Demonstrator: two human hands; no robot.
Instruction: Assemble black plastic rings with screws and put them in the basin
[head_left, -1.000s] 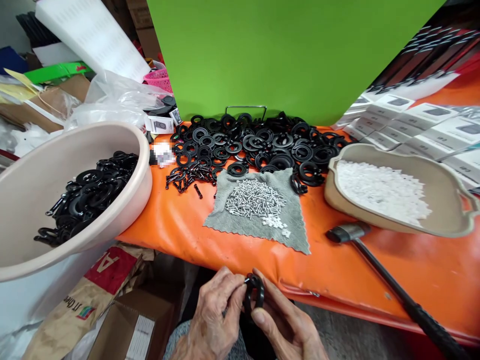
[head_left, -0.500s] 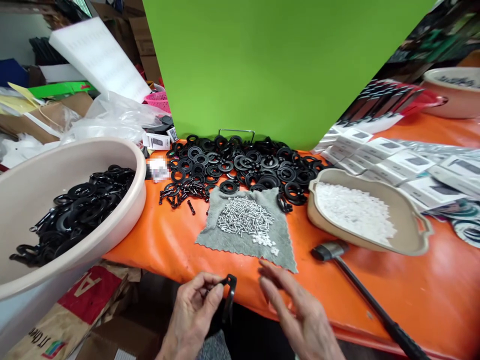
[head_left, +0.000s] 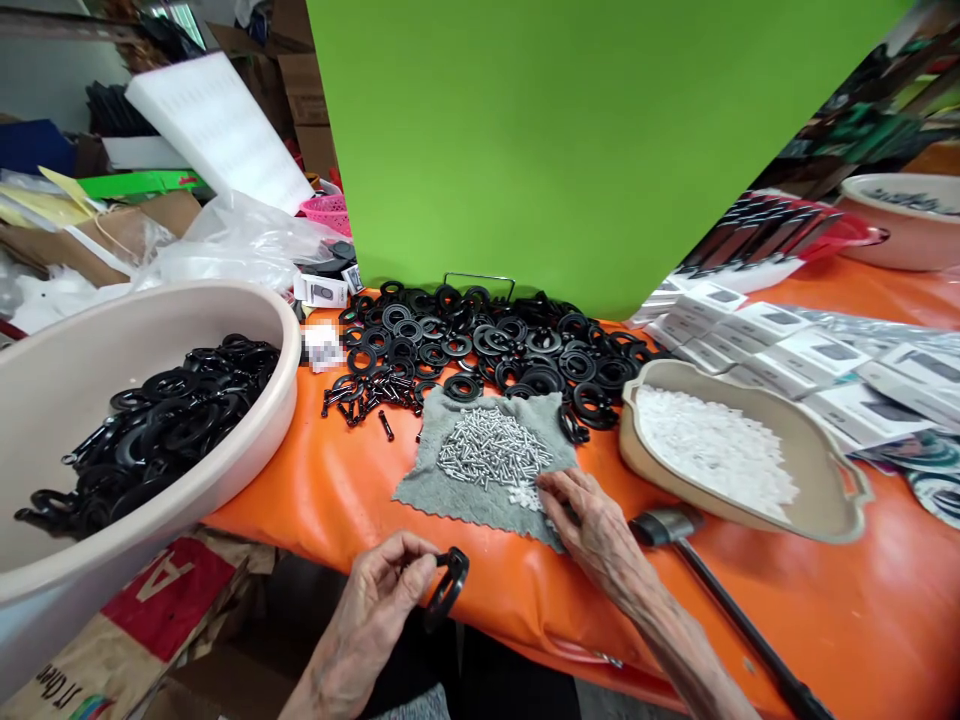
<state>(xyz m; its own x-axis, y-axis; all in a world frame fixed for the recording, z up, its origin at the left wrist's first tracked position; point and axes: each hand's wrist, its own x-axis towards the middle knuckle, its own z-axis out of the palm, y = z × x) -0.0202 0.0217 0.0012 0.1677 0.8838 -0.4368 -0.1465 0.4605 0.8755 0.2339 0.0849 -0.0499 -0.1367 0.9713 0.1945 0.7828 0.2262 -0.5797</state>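
Observation:
My left hand (head_left: 379, 610) pinches a black plastic ring (head_left: 448, 590) by its short arm, over the table's front edge. The ring hangs tilted from the fingertips. My right hand (head_left: 589, 520) is down at the lower right of a grey cloth (head_left: 442, 497), fingers bent together at the small white pieces (head_left: 525, 497). Whether a piece is between the fingertips is hidden. Beside those pieces lies a heap of small silver pins (head_left: 491, 448). Many black rings (head_left: 544, 342) are piled behind the cloth, with short black rods (head_left: 385, 425) at their left.
A large beige tub (head_left: 289, 400) of black ring parts stands at left. At right are a tan basin (head_left: 817, 490) of white pieces, a hammer (head_left: 739, 590) and stacked white boxes (head_left: 795, 345). A green panel (head_left: 525, 150) rises behind the orange-covered table (head_left: 322, 500).
My right hand has moved forward from the table edge onto the cloth's white pieces, and its fingers have drawn together. The ring in my left hand has turned, showing more of its round opening.

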